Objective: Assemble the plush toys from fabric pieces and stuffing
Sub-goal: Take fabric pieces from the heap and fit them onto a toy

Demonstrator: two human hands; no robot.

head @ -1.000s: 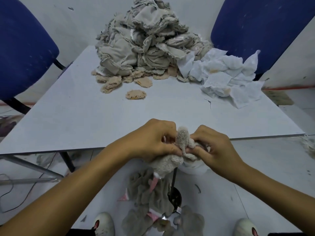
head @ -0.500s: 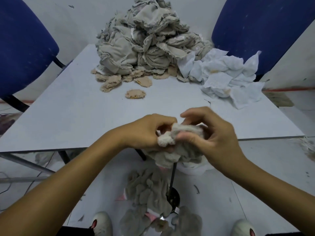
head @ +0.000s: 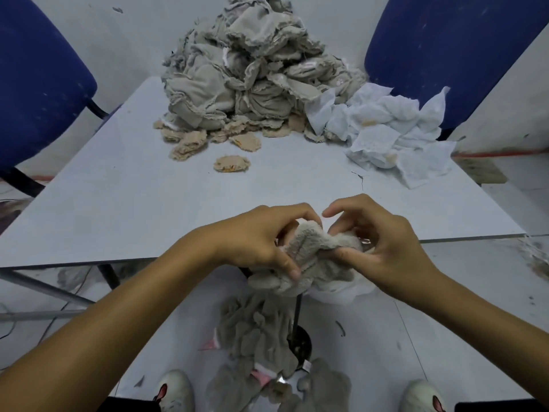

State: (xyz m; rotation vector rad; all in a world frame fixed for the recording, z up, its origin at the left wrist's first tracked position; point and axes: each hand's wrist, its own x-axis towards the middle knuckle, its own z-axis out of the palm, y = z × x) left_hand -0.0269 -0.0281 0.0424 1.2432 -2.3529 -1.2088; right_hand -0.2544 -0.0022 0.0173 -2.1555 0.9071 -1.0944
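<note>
A grey fluffy plush piece (head: pixel 309 257) is held at the table's near edge between both hands. My left hand (head: pixel 255 239) grips its left side, thumb pressed down on the fur. My right hand (head: pixel 383 242) pinches its right side with thumb and curled fingers, the index finger raised above it. A large heap of grey fabric skins (head: pixel 255 69) stands at the back of the white table (head: pixel 124 203). Tan round fabric pieces (head: pixel 231 163) lie in front of the heap. White fabric sheets (head: pixel 389 129) lie at the back right.
More grey plush pieces (head: pixel 261 331) lie piled on the floor between my shoes (head: pixel 175 391), beside a thin black stand (head: pixel 298 316). Blue chairs stand at the left (head: pixel 35 78) and right (head: pixel 445 46) of the table. Cables run along the floor at left.
The plush piece has been turned and bunched between my hands. Both hands rose slightly toward the table edge, and my right index finger lifted off the fabric.
</note>
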